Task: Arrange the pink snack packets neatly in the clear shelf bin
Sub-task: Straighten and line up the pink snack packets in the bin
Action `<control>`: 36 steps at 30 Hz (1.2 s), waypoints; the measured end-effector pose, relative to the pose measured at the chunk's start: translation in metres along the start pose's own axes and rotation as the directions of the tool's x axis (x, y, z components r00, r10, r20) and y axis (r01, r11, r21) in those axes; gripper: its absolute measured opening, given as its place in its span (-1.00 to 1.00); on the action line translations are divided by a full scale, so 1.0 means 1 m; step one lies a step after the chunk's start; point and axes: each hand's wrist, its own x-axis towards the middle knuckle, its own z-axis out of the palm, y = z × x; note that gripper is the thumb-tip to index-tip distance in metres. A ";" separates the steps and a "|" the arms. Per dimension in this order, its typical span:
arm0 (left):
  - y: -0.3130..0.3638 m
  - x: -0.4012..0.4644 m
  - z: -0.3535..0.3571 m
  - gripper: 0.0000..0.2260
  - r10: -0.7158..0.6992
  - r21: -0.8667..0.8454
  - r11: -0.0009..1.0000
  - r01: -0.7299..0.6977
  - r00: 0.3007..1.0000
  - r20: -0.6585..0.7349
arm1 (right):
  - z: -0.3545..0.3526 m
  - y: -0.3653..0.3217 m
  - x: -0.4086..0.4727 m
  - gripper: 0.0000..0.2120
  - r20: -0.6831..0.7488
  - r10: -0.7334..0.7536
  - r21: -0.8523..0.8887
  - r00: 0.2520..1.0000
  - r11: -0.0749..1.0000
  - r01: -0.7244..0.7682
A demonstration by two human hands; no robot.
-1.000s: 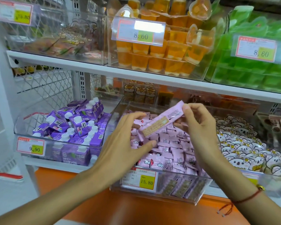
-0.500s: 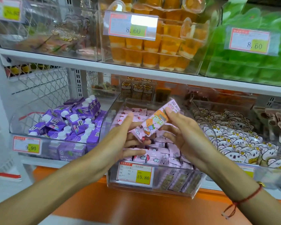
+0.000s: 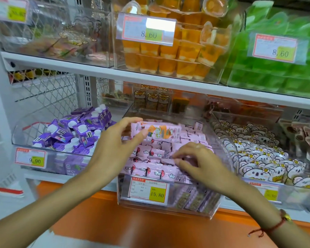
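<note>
A clear shelf bin (image 3: pixel 168 204) on the middle shelf is filled with several pink snack packets (image 3: pixel 150 154) lying in rough rows. My left hand (image 3: pixel 115 147) pinches one pink packet (image 3: pixel 161 131) by its left end and holds it level above the back of the pile. My right hand (image 3: pixel 199 163) is lower, over the right front of the pile, fingers curled down onto the packets there; whether it grips one is hidden by the fingers.
A bin of purple drink cartons (image 3: pixel 75 133) stands to the left, a bin of koala-print packets (image 3: pixel 261 158) to the right. A 15.80 price tag (image 3: pixel 149 191) hangs on the bin's front. The white shelf (image 3: pixel 168 83) above carries orange jelly cups (image 3: pixel 177 56) and green packs (image 3: pixel 284 68).
My right hand let go of the held packet and dropped to the front right of the pile. My left hand kept the packet and turned it level near the back.
</note>
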 end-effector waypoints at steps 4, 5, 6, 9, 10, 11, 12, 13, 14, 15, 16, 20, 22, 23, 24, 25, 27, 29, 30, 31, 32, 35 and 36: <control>-0.001 -0.001 0.001 -0.69 0.072 0.183 0.980 -0.083 0.995 0.062 | -0.005 0.002 -0.003 -0.82 0.019 -0.043 -0.199 0.999 0.979 0.046; 0.000 0.000 0.001 -0.71 0.101 0.228 0.967 -0.117 0.992 0.079 | -0.007 0.001 -0.003 -0.84 0.004 -0.037 -0.204 0.999 0.978 0.037; 0.002 0.000 0.001 -0.74 0.132 0.279 0.948 -0.156 0.986 0.103 | -0.008 0.001 -0.003 -0.87 -0.005 -0.027 -0.198 1.000 0.980 0.025; 0.011 0.008 -0.002 -0.80 0.213 0.411 0.867 -0.282 0.955 0.206 | -0.007 0.000 -0.002 -0.88 0.005 -0.003 -0.164 1.000 0.986 0.004; 0.017 0.011 -0.004 -0.80 0.228 0.442 0.838 -0.321 0.941 0.251 | -0.006 0.000 -0.001 -0.87 0.011 -0.004 -0.153 1.000 0.988 0.006; 0.022 0.016 -0.006 -0.80 0.239 0.469 0.805 -0.363 0.922 0.305 | -0.005 0.000 -0.001 -0.86 0.011 -0.004 -0.146 1.000 0.989 0.006; 0.027 0.021 -0.007 -0.78 0.245 0.488 0.771 -0.410 0.897 0.367 | -0.005 0.000 0.000 -0.85 0.004 -0.002 -0.140 1.000 0.990 0.002; 0.031 0.028 -0.006 -0.77 0.238 0.500 0.736 -0.455 0.867 0.438 | -0.004 0.000 0.000 -0.85 -0.006 0.002 -0.133 1.000 0.991 -0.003; 0.034 0.035 -0.004 -0.76 0.214 0.509 0.707 -0.491 0.835 0.508 | -0.003 0.001 0.000 -0.86 -0.014 0.007 -0.128 1.000 0.992 -0.009; 0.037 0.043 0.001 -0.74 0.179 0.518 0.683 -0.516 0.805 0.566 | -0.003 0.002 0.000 -0.86 -0.019 0.011 -0.125 1.000 0.992 -0.013; 0.038 0.051 0.007 -0.74 0.143 0.525 0.664 -0.532 0.780 0.610 | -0.002 0.003 0.000 -0.86 -0.023 0.013 -0.121 1.000 0.992 -0.016; 0.022 0.061 0.041 -0.71 -0.010 0.574 0.582 -0.576 0.700 0.714 | -0.002 0.005 -0.002 -0.85 -0.024 0.018 -0.094 1.000 0.995 -0.021; 0.010 0.058 0.052 -0.74 -0.070 0.586 0.567 -0.579 0.675 0.734 | -0.002 0.006 -0.002 -0.84 0.004 0.005 -0.079 1.000 0.997 -0.004; 0.007 0.056 0.053 -0.76 -0.074 0.576 0.592 -0.564 0.674 0.735 | -0.002 0.006 -0.003 -0.84 0.017 -0.004 -0.077 1.000 0.997 0.005; 0.005 0.054 0.052 -0.76 -0.066 0.557 0.633 -0.538 0.679 0.731 | -0.001 0.007 -0.003 -0.84 0.025 -0.010 -0.079 1.000 0.997 0.012; 0.004 0.052 0.050 -0.74 -0.056 0.539 0.678 -0.500 0.696 0.716 | -0.001 0.008 -0.004 -0.84 0.026 -0.015 -0.083 1.000 0.996 0.017; 0.003 0.045 0.041 -0.66 -0.015 0.538 0.723 -0.433 0.769 0.639 | -0.001 0.009 -0.004 -0.84 0.024 -0.022 -0.085 0.999 0.996 0.024; 0.002 0.032 0.033 -0.58 0.057 0.550 0.708 -0.444 0.811 0.582 | -0.001 0.010 -0.003 -0.85 0.024 -0.029 -0.086 0.999 0.996 0.031; 0.002 0.023 0.031 -0.57 0.077 0.548 0.689 -0.474 0.800 0.595 | -0.001 0.010 -0.002 -0.85 0.026 -0.031 -0.087 0.999 0.996 0.033; 0.001 0.015 0.030 -0.57 0.088 0.544 0.665 -0.512 0.777 0.624 | -0.001 0.011 -0.002 -0.85 0.030 -0.032 -0.084 0.999 0.996 0.034; -0.001 0.007 0.030 -0.57 0.099 0.541 0.639 -0.547 0.755 0.648 | -0.001 0.011 0.000 -0.85 0.035 -0.032 -0.076 0.999 0.996 0.034; -0.007 -0.001 0.032 -0.58 0.133 0.548 0.611 -0.572 0.756 0.640 | 0.001 0.013 0.002 -0.86 0.038 -0.039 -0.058 0.999 0.997 0.041; -0.008 -0.001 0.032 -0.58 0.137 0.543 0.618 -0.568 0.759 0.637 | 0.002 0.014 0.003 -0.87 0.031 -0.039 -0.055 0.999 0.998 0.041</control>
